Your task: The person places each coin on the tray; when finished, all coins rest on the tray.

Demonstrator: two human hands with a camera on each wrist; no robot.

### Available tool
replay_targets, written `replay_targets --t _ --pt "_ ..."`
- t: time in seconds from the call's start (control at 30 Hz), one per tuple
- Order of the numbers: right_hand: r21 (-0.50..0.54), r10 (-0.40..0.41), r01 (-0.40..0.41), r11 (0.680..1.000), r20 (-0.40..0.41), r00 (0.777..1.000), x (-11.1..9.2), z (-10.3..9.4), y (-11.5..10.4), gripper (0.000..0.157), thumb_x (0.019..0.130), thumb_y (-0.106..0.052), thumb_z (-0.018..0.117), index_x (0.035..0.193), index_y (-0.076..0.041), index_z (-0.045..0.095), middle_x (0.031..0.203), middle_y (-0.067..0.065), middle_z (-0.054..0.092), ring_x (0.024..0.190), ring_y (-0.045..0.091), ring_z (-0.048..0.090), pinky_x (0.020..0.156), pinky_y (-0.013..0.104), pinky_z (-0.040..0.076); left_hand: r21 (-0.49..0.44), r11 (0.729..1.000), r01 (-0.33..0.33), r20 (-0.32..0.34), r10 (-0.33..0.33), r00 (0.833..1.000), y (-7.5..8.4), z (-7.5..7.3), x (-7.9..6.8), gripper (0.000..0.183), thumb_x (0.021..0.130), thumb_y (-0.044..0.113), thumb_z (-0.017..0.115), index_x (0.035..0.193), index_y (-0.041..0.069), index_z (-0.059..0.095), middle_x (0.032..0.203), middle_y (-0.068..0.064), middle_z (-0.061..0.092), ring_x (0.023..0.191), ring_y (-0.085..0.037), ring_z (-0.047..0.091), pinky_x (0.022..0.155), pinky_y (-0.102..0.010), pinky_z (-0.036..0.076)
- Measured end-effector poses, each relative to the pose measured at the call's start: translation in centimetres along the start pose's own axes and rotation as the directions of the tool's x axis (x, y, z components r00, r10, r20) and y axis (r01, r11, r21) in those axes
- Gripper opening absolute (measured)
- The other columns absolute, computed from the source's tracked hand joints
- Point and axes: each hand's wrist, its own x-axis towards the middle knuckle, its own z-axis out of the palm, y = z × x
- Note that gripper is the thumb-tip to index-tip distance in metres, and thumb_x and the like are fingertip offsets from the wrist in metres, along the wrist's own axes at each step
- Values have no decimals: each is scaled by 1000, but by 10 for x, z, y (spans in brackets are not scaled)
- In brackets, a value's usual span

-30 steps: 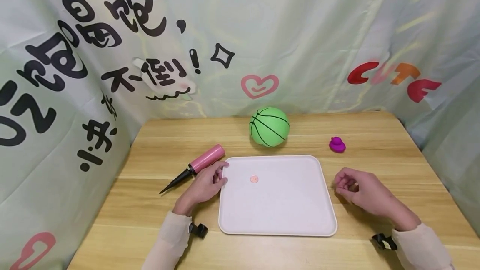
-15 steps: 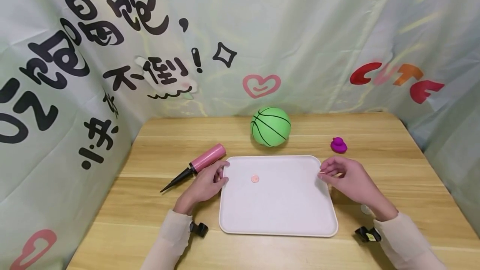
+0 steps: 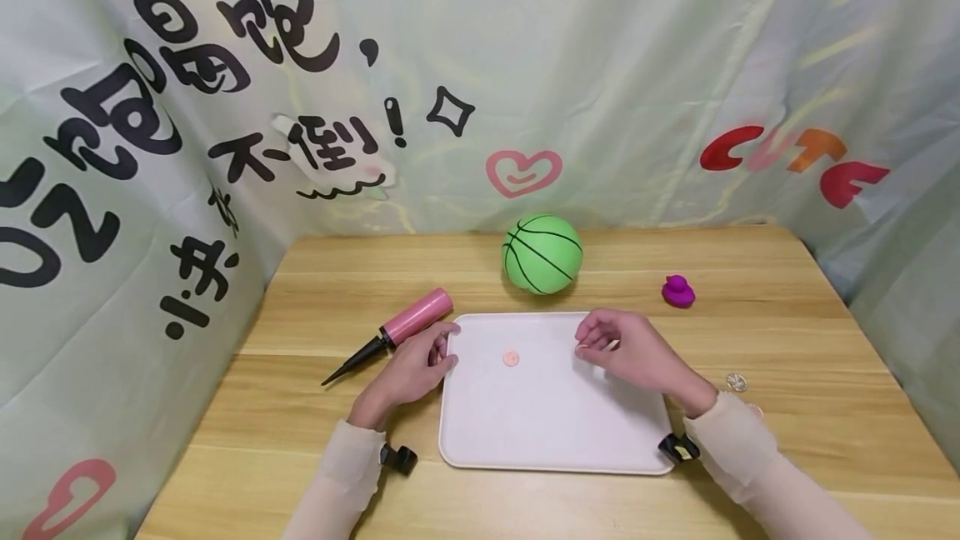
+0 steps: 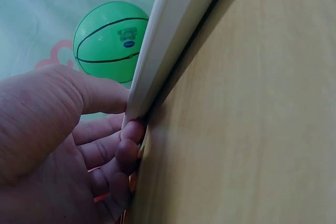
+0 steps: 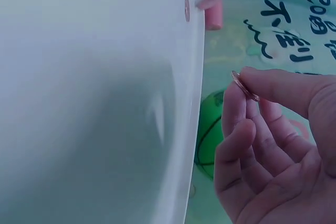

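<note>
My right hand (image 3: pixel 630 348) is over the right part of a white tray (image 3: pixel 540 432). In the right wrist view it pinches a thin copper-coloured coin (image 5: pixel 245 88) between thumb and forefinger. A pinkish coin (image 3: pixel 511 358) lies flat on the tray, left of the middle. My left hand (image 3: pixel 408 367) holds the tray's left edge near the far corner, and in the left wrist view its thumb and fingertips close on the rim. To the right of the tray a silvery coin (image 3: pixel 737 382) lies on the table, with another coin (image 3: pixel 755 411) partly hidden by the right sleeve.
Beside the left hand lies a pink hand pump (image 3: pixel 416 315) with a black nozzle. Behind the tray stands a green ball (image 3: pixel 542 255) with black lines. A small purple toy duck (image 3: pixel 678 292) sits at the back right. Printed cloth (image 3: pixel 600 65) hangs behind the wooden table (image 3: pixel 825 357).
My right hand has moved left from beside the tray to above it, carrying the coin, and the coins on the table have come into view. The left hand stays at the tray's edge.
</note>
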Motion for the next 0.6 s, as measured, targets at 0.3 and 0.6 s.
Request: replay_targets --t 0.3,0.6 --pt "-11 19 -18 1000 66 998 23 16 -6 15 91 1 83 101 -5 73 93 6 76 87 12 69 80 24 58 9 998 61 38 -61 997 4 -1 2 44 104 10 72 146 8 61 95 0 58 81 -11 53 74 -23 44" --pt "-8 16 -15 1000 131 991 41 33 -7 15 90 5 82 100 -3 73 93 7 76 86 14 68 80 24 58 -4 999 44 43 -43 998 4 -3 1 44 104 9 71 146 6 60 96 -1 59 82 -12 52 74 -23 44"
